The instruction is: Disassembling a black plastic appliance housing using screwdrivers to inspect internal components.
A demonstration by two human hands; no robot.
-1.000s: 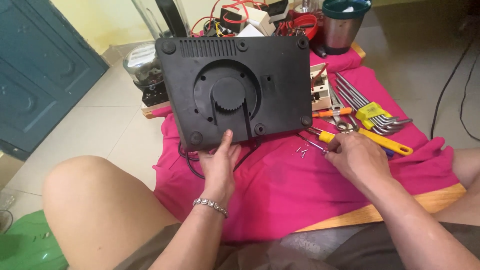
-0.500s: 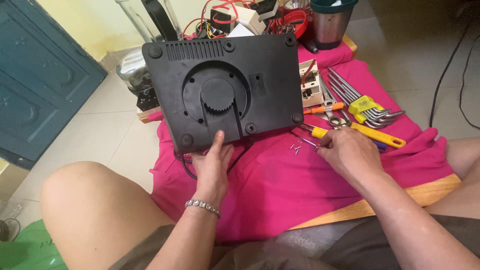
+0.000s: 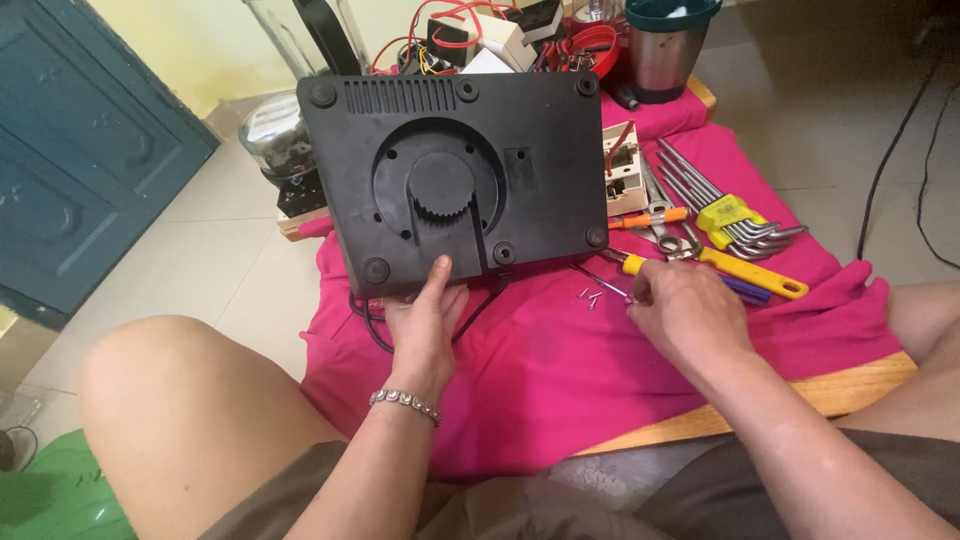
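Note:
A black plastic appliance base (image 3: 455,175) stands tilted up on its near edge, its underside with a round toothed hub facing me. My left hand (image 3: 425,325) grips its lower edge, thumb pressed on the underside. My right hand (image 3: 685,310) rests on the pink cloth (image 3: 560,370) with its fingertips pinched together next to a few small loose screws (image 3: 590,295); whether it holds one I cannot tell. A black power cord (image 3: 375,320) trails from under the base.
To the right lie a yellow-handled screwdriver (image 3: 715,262), an orange-handled tool (image 3: 650,217) and a yellow holder of hex keys (image 3: 730,215). Behind stand a steel jar with a green rim (image 3: 665,45), red wires, a glass jar (image 3: 275,125). A teal door (image 3: 75,150) is at left.
The view has shifted a little. My right hand has drawn back slightly from the tools toward the loose screws. My left hand keeps its hold on the base.

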